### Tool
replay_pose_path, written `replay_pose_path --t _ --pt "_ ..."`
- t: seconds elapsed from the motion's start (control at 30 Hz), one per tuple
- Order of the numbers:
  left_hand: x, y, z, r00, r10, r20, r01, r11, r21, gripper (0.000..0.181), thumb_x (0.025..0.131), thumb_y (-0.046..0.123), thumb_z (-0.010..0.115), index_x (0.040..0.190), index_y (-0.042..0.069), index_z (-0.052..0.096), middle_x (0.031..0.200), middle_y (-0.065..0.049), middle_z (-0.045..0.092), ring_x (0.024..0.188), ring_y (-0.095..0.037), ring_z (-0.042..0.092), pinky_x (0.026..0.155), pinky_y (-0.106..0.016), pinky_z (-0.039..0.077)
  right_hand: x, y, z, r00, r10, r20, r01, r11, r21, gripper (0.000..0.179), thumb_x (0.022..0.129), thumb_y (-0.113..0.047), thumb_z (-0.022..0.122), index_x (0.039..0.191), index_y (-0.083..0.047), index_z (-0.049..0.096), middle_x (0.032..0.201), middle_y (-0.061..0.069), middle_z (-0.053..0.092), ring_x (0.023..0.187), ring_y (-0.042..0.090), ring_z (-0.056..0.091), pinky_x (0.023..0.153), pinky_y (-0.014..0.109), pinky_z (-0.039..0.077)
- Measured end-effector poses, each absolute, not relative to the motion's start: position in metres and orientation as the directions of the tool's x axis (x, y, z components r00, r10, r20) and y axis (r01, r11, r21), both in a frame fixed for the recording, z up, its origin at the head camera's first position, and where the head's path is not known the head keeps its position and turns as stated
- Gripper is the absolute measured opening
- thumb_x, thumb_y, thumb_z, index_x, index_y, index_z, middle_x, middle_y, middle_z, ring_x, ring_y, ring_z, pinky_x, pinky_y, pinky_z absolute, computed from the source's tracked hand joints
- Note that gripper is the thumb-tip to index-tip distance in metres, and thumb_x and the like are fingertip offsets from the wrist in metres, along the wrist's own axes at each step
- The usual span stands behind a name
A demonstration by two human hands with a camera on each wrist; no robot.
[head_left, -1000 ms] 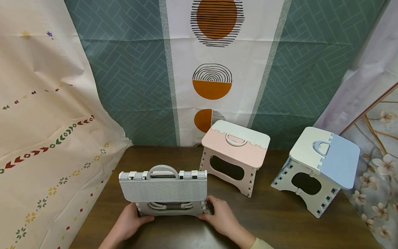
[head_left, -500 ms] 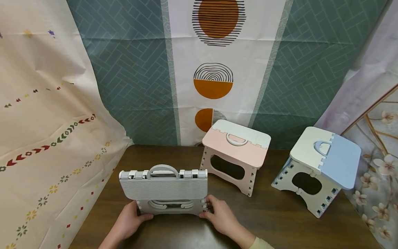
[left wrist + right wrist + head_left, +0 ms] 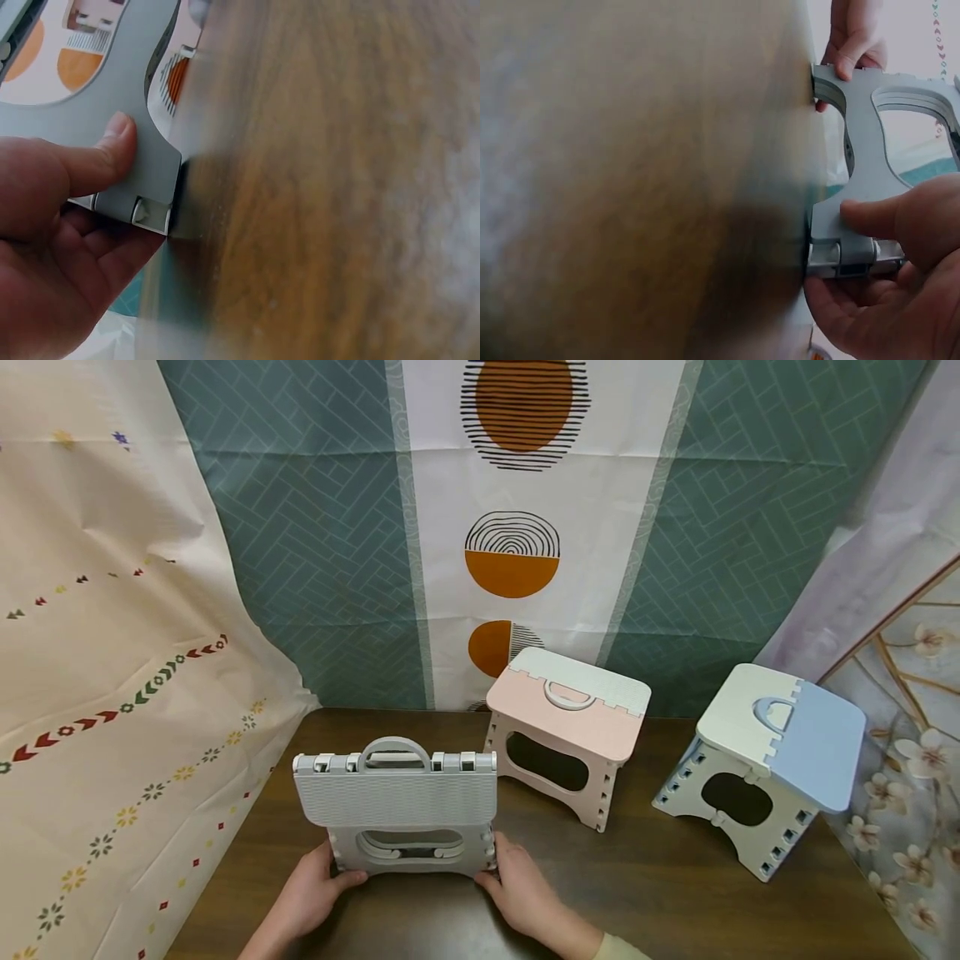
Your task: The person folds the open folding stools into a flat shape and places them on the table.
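Observation:
A grey folding stool (image 3: pixel 397 797) stands upright on the brown table, its top partly folded down and its arched handle on top. My left hand (image 3: pixel 311 889) grips the lower left corner of its leg panel. In the left wrist view the thumb of that hand (image 3: pixel 67 202) lies on the panel's face, with the fingers behind the edge. My right hand (image 3: pixel 521 889) grips the lower right corner; in the right wrist view its thumb presses the front of the grey leg (image 3: pixel 862 172) and its fingers curl behind.
Behind and to the right stands an unfolded pink and white stool (image 3: pixel 570 727). Farther right is an unfolded blue and white stool (image 3: pixel 757 768). Patterned cloth (image 3: pixel 322 568) hangs along the back and sides of the table (image 3: pixel 615 885).
The grey stool's top has risen and its front flap tilts higher, showing more of the leg panel's oval opening. My right hand has shifted slightly left; both hands keep their grip.

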State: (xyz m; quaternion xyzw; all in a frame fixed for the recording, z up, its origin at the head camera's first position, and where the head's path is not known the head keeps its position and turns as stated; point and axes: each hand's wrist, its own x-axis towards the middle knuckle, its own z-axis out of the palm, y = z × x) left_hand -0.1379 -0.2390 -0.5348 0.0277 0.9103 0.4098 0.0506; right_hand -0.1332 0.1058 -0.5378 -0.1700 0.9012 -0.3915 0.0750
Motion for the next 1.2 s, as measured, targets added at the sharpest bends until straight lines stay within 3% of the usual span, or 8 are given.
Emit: replay_pose_path --t 0.23,0.47,0.63,0.73,0.93,1.2 --pt "-0.137 -0.240 -0.536 -0.992 0.085 -0.091 -0.020 0.614 0.789 0.058 0.092 0.013 0.084 0.142 0.005 0.055 0.128 -0.004 0.069 0.117 -0.020 0.063 0.093 -0.036 0.052 -0.132 0.103 -0.539 -0.935 -0.353 0.025 -0.252 0.616 -0.746 0.043 0.098 -0.024 0.079 0.124 0.000 0.055 0.104 0.004 0.067 0.098 0.021 0.066 0.080 0.040 0.054" --pt "-0.131 -0.238 -0.534 -0.990 0.110 -0.084 -0.001 0.599 0.801 0.062 0.096 0.007 0.079 0.142 0.003 0.038 0.122 -0.008 0.065 0.105 -0.018 0.061 0.087 -0.031 0.051 -0.129 0.102 -0.543 -0.925 -0.360 0.122 -0.322 0.569 -0.757 0.049 0.101 -0.024 0.075 0.133 0.007 0.054 0.111 0.012 0.071 0.100 0.021 0.069 0.083 0.042 0.056" --pt "-0.131 -0.237 -0.532 -0.988 0.112 -0.108 -0.012 0.642 0.766 0.093 0.080 0.011 0.095 0.146 0.002 0.029 0.135 -0.015 0.062 0.119 -0.026 0.060 0.096 -0.039 0.050 -0.128 0.098 -0.533 -0.935 -0.346 0.084 -0.279 0.565 -0.777 0.058 0.098 -0.019 0.078 0.141 0.007 0.051 0.118 0.015 0.071 0.106 0.023 0.069 0.090 0.043 0.056" --pt "-0.132 -0.238 -0.530 -0.987 0.102 -0.125 -0.026 0.664 0.748 0.107 0.069 0.012 0.102 0.144 -0.001 0.027 0.134 -0.017 0.063 0.116 -0.028 0.062 0.095 -0.043 0.051 -0.128 0.096 -0.528 -0.934 -0.351 0.067 -0.264 0.552 -0.791 0.062 0.098 -0.018 0.079 0.145 0.008 0.048 0.119 0.016 0.071 0.101 0.020 0.070 0.088 0.040 0.057" --pt "-0.130 -0.241 -0.532 -0.989 0.070 -0.133 -0.051 0.674 0.737 0.095 0.066 0.006 0.101 0.135 -0.001 0.036 0.123 -0.014 0.068 0.106 -0.024 0.065 0.085 -0.038 0.054 -0.129 0.093 -0.523 -0.928 -0.372 0.020 -0.210 0.481 -0.851 0.063 0.098 -0.012 0.078 0.146 0.012 0.046 0.111 0.017 0.068 0.067 0.007 0.063 0.068 0.028 0.056" --pt "-0.127 -0.246 -0.531 -0.996 0.055 -0.071 -0.011 0.711 0.703 0.084 0.064 0.004 0.100 0.132 -0.005 0.051 0.118 -0.013 0.067 0.103 -0.027 0.066 0.083 -0.041 0.055 -0.129 0.089 -0.519 -0.920 -0.391 0.021 -0.220 0.474 -0.853 0.052 0.096 -0.009 0.080 0.141 0.001 0.055 0.104 0.012 0.069 0.063 0.006 0.061 0.063 0.026 0.055"
